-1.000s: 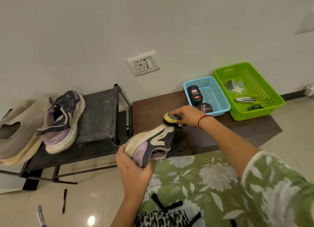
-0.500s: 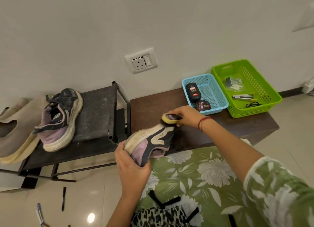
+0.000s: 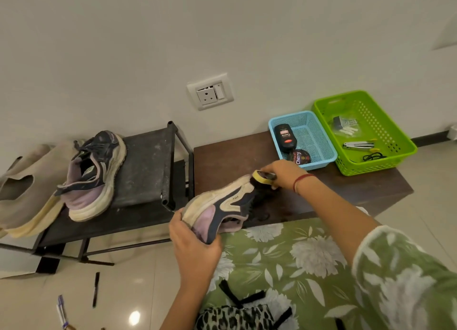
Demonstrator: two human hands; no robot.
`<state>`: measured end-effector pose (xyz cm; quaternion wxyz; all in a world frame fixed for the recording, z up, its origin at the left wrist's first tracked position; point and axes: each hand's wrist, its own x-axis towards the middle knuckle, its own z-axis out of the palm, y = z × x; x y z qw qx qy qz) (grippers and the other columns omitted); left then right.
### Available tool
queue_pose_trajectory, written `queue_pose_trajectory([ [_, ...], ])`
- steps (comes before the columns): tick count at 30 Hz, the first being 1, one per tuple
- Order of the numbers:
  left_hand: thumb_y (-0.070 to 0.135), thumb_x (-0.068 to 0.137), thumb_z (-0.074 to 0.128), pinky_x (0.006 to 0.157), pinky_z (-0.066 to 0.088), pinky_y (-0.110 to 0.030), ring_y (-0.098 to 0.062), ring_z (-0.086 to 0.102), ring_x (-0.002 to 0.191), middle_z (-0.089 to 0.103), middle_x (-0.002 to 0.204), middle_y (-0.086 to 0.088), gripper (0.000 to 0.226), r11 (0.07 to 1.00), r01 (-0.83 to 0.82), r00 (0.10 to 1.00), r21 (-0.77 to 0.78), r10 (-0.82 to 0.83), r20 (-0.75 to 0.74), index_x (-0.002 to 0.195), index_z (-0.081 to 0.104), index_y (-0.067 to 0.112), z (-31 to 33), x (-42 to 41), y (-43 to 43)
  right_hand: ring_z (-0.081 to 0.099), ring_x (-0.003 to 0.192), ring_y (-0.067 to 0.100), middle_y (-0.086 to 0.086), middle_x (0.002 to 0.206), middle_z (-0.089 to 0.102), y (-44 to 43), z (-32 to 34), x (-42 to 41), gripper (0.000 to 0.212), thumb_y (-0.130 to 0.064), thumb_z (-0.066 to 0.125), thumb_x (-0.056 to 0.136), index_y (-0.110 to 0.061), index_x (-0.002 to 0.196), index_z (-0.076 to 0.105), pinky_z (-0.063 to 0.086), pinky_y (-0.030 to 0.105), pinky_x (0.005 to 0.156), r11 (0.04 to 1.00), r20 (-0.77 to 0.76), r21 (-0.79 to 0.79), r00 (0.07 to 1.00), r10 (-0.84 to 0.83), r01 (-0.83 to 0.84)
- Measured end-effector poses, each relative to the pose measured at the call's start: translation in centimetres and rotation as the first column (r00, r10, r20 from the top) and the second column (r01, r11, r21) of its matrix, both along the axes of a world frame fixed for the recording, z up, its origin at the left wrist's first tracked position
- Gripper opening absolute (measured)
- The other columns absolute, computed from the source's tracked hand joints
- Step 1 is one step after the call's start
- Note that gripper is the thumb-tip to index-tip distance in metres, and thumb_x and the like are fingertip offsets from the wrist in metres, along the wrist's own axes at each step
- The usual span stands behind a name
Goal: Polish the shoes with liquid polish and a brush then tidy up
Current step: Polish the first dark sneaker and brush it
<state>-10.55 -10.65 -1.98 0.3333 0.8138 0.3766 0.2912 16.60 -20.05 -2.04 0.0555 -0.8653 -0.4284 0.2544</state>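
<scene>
Starting far left: a beige slip-on [image 3: 22,188] is slumped at the end of the black metal rack [image 3: 146,166], and the second sneaker [image 3: 94,174] leans on its side on that rack, waiting its turn by the look of it; a black marker [image 3: 96,289] lies on the floor tiles below.

Next is our left hand [image 3: 195,240]; fingers and thumb are wrapped round the heel end of the sneaker [image 3: 222,203] we're working on. It's held up in the air, tilted on its side, toe pointing away over the near edge of the brown table [image 3: 222,161]. We reckon it's light; the foam sole looks fairly firm and the mesh upper soft enough to cave in under the bristles, so heel and sole are the place to grab it, not the squishy purple fabric. The forearm comes up from the bottom of the view.

At the toe end the yellow-backed brush [image 3: 259,177] has its dark bristles against the shoe; our right hand [image 3: 282,174] is closed round it from above, forearm reaching in from the right, red thread on the wrist.

Further right, the liquid polish bottle [image 3: 285,138] lies in the blue basket [image 3: 309,137] beside a Cherry polish tin [image 3: 300,158]; the green basket [image 3: 376,166] just beside it holds a few small tools.
</scene>
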Motion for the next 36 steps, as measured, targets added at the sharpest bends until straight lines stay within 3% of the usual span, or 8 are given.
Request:
queue_pose_trajectory([
  [7,0.012,0.061,0.080,0.083,0.047,-0.035,-0.023,0.048,0.108,0.037,0.111,0.006,0.084,1.000,-0.011,1.000,-0.016,0.011,0.010,0.131,0.035,0.013,-0.2,0.0,0.4,0.054,0.113,0.030,0.010,0.129,0.052,4.5,3.2,-5.7,0.050,-0.017,0.059,0.089,-0.024,0.137,0.048,0.043,0.038,0.090,0.924,0.238,0.171,0.924,0.299,-0.343],
  [11,0.011,0.063,0.084,0.080,0.043,-0.026,-0.018,0.048,0.105,0.038,0.112,0.004,0.084,1.000,0.023,1.000,-0.004,-0.023,-0.001,0.132,0.036,0.010,0.0,-0.3,0.4,0.052,0.118,0.032,0.013,0.128,0.054,1.9,1.2,-1.9,0.058,-0.020,0.070,0.083,-0.017,0.137,0.050,0.042,0.037,0.095,0.997,0.008,0.074,1.000,0.022,-0.023],
  [18,0.012,0.063,0.084,0.084,0.044,-0.034,-0.023,0.048,0.109,0.038,0.113,0.002,0.086,0.997,-0.027,1.000,-0.073,0.028,0.007,0.133,0.035,0.008,0.0,-0.2,0.6,0.058,0.104,0.030,0.014,0.112,0.062,-1.0,-3.2,0.1,0.039,-0.023,0.074,0.081,-0.007,0.114,0.059,0.043,0.032,0.083,0.957,-0.179,0.056,0.946,-0.271,0.285],
  [20,0.012,0.063,0.084,0.083,0.044,-0.033,-0.022,0.048,0.107,0.038,0.113,0.002,0.085,0.997,-0.020,1.000,-0.073,0.020,0.007,0.133,0.035,0.010,-0.1,-0.2,0.6,0.057,0.102,0.026,0.011,0.106,0.061,-1.0,-3.0,-0.2,0.030,-0.023,0.070,0.085,-0.010,0.109,0.058,0.042,0.031,0.083,0.871,-0.311,0.213,0.876,-0.368,0.442],
  [23,0.012,0.063,0.084,0.084,0.047,-0.037,-0.023,0.048,0.108,0.039,0.115,0.001,0.086,0.997,-0.022,1.000,-0.078,0.023,0.006,0.133,0.035,0.010,-0.4,-0.2,0.7,0.057,0.109,0.029,0.012,0.117,0.061,-0.5,-1.2,-2.7,0.037,-0.028,0.056,0.094,-0.010,0.126,0.054,0.042,0.034,0.091,0.572,-0.511,0.416,0.702,-0.496,0.707],
  [25,0.011,0.064,0.083,0.085,0.046,-0.037,-0.024,0.047,0.110,0.039,0.117,-0.001,0.086,0.996,-0.023,1.000,-0.085,0.023,0.002,0.134,0.034,0.008,-0.3,-0.1,0.8,0.055,0.112,0.034,0.017,0.124,0.053,0.1,-0.6,-5.6,0.049,-0.034,0.047,0.098,-0.016,0.143,0.039,0.042,0.035,0.094,0.577,-0.473,0.461,0.736,-0.484,0.675],
  [29,0.006,0.064,0.081,0.081,0.043,-0.031,-0.022,0.049,0.107,0.040,0.118,-0.004,0.083,0.990,-0.030,0.999,-0.135,0.033,0.016,0.133,0.034,0.008,-0.1,0.0,0.8,0.057,0.089,0.038,0.013,0.118,0.038,0.8,-2.5,-10.5,0.053,-0.038,0.037,0.100,-0.036,0.150,0.019,0.049,0.042,0.087,0.770,-0.285,0.443,0.887,-0.364,0.459],
  [36,0.008,0.063,0.081,0.078,0.042,-0.031,-0.020,0.048,0.104,0.039,0.115,0.000,0.082,0.994,-0.027,1.000,-0.106,0.026,-0.003,0.132,0.036,0.010,0.3,-0.1,0.5,0.056,0.104,0.043,0.019,0.132,0.036,-2.3,-5.8,-7.3,0.047,-0.035,0.035,0.102,-0.037,0.148,0.026,0.042,0.041,0.094,0.703,-0.338,0.081,0.683,-0.647,0.706],
])
